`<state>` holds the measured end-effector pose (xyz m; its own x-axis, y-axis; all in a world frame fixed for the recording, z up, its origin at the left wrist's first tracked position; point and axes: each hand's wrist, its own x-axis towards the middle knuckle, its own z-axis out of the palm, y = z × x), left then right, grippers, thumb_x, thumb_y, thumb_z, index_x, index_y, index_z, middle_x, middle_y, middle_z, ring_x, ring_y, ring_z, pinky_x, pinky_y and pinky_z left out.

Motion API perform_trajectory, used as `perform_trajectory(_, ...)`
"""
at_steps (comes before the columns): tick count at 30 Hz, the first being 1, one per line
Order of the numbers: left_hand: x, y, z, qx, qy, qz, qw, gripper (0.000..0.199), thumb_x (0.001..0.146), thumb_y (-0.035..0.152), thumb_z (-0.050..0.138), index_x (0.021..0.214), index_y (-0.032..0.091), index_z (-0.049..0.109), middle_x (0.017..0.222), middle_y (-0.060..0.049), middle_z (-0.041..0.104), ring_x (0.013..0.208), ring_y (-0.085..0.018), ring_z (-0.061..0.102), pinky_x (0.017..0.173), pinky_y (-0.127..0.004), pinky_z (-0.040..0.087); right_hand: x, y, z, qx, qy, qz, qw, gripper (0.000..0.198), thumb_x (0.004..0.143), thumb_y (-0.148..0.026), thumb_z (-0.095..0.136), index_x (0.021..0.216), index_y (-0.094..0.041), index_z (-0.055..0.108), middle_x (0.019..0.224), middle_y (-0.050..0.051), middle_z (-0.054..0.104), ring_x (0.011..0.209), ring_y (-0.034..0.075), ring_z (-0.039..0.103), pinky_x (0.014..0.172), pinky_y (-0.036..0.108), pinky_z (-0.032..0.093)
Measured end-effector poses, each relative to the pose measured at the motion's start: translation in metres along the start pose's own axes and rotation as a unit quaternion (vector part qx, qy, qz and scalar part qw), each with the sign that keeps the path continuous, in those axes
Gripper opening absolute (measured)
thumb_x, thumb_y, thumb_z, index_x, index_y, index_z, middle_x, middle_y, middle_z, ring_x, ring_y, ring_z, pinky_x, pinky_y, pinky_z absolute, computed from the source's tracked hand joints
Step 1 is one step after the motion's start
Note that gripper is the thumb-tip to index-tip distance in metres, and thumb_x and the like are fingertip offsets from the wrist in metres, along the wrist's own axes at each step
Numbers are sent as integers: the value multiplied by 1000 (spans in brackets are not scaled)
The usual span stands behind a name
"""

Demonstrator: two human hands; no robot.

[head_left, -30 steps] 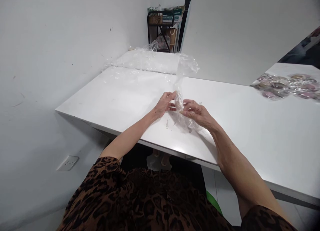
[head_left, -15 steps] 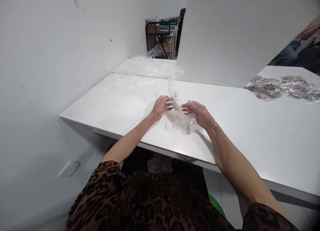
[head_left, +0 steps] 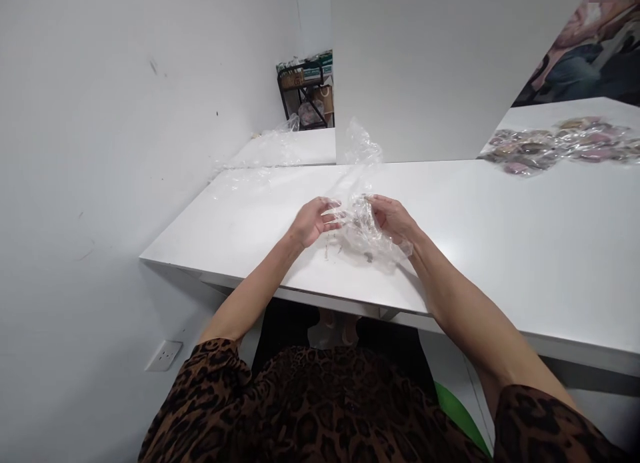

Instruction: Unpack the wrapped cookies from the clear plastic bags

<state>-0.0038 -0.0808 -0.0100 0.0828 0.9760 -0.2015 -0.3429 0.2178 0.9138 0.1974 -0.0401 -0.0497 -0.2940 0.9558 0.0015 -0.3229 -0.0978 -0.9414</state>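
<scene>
A crumpled sheet of clear plastic film (head_left: 367, 233) stands bunched between my two hands over the white table (head_left: 240, 229). Its upper end (head_left: 364, 146) rises against the white panel behind. My left hand (head_left: 317, 219) is at the film's left side, thumb and curled fingers on its edge. On the other side my right hand (head_left: 393, 217) grips the film, its fingertips partly covered by the folds. Small dark marks or bits (head_left: 327, 249) show on the table below the film; what they are I cannot make out.
More clear film (head_left: 260, 163) lies along the back left by the wall. At the right are several wrapped pinkish and brown pieces (head_left: 530, 149). A white panel (head_left: 425, 69) stands behind the table. Beyond it are a black rack (head_left: 300, 83) and another person (head_left: 575, 69).
My view has tilted and shifted right. The film's upper part has lifted and now stands up in front of the panel. Both hands stay close to it.
</scene>
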Motion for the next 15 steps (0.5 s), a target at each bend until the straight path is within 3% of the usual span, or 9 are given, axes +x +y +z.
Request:
perform_trajectory(2, 3, 4, -7, -89, 6, -27, 996, 18, 99, 26, 50, 84, 17, 55, 109, -13, 71, 94, -19, 74, 88, -34, 60, 4, 0, -3, 49, 19, -2, 999, 50, 55, -47, 98, 77, -21, 62, 69, -2, 58, 61, 11, 52, 57, 27, 48)
perform_trajectory(4, 4, 3, -11, -134, 24, -40, 990, 28, 101, 44, 50, 91, 18, 57, 112, -16, 71, 106, -23, 74, 90, -34, 60, 6, 3, -6, 60, 31, -10, 998, 49, 54, -44, 99, 76, -21, 61, 67, -3, 56, 60, 10, 51, 57, 26, 46)
perform_trajectory(6, 3, 0, -11, -122, 46, -39, 991, 48, 94, 65, 55, 106, 19, 60, 119, -17, 70, 116, -27, 71, 90, -36, 61, 7, 6, -5, 33, 51, -38, 997, 48, 58, -48, 96, 74, -21, 59, 67, -4, 54, 60, 10, 49, 57, 26, 46)
perform_trajectory(8, 1, -5, -8, -72, 65, -37, 995, 62, 86, 73, 63, 118, 21, 60, 123, -16, 69, 116, -29, 70, 87, -36, 60, 6, 8, -3, -10, 64, -89, 994, 47, 65, -53, 92, 75, -21, 60, 69, -3, 54, 62, 10, 48, 59, 26, 47)
perform_trajectory(10, 0, -11, -3, -6, 70, -43, 997, 57, 83, 63, 75, 118, 20, 61, 117, -14, 71, 104, -24, 73, 80, -32, 58, 5, 8, 1, -53, 57, -144, 987, 44, 72, -57, 87, 79, -22, 61, 71, -2, 55, 65, 11, 48, 61, 27, 48)
perform_trajectory(12, 1, -16, 2, 47, 62, -51, 996, 38, 80, 39, 83, 106, 18, 64, 104, -10, 72, 85, -18, 72, 73, -28, 56, 3, 7, 3, -74, 39, -178, 980, 43, 76, -59, 83, 84, -22, 63, 73, -2, 55, 67, 12, 49, 64, 28, 50)
perform_trajectory(15, 4, -18, 5, 75, 60, -62, 993, 17, 79, 15, 73, 94, 14, 66, 91, -7, 72, 71, -13, 68, 70, -26, 54, 4, 4, 2, -40, 37, -171, 984, 41, 75, -56, 84, 84, -23, 63, 74, -2, 53, 68, 11, 49, 64, 27, 50)
